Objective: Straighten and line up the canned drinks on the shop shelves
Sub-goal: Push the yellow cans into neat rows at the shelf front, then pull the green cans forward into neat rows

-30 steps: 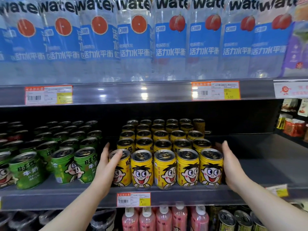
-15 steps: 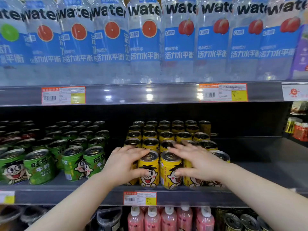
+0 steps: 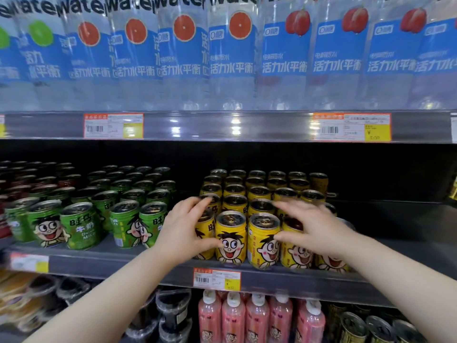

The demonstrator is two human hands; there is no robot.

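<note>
- Yellow cans (image 3: 259,194) stand upright in a block on the middle shelf (image 3: 118,262). They are several columns wide and run back into the dark. The front row sits at the shelf lip, just above a price tag (image 3: 217,279).
- Head view, left side: the left hand (image 3: 183,233) wraps the leftmost front can (image 3: 204,231). Its fingers curl over the lid, and the thumb crosses the face to touch the second front can (image 3: 231,240).
- Head view, right side: the right hand (image 3: 316,233) arches over the fourth front can (image 3: 295,251), with the thumb tucked in the seam beside the third front can (image 3: 263,241). Blur smears the hand's far edge, but the curl reads as a grip on that can.
- What the next move turns on: the front row lies straight ahead and just under both hands. Each can's long axis is vertical, and the row runs left to right along the lip. The left hand has the row's left end and the right hand is nearer its right end. The second and third cans stand free between the thumbs.
- Judgement: the cartoon faces point different ways, so each held can likely needs a twist about its own upright axis, with little sliding.
- Green cans (image 3: 76,226) stand near on the left. Water bottles (image 3: 232,58) fill the shelf above and pink bottles (image 3: 232,315) the one below.
</note>
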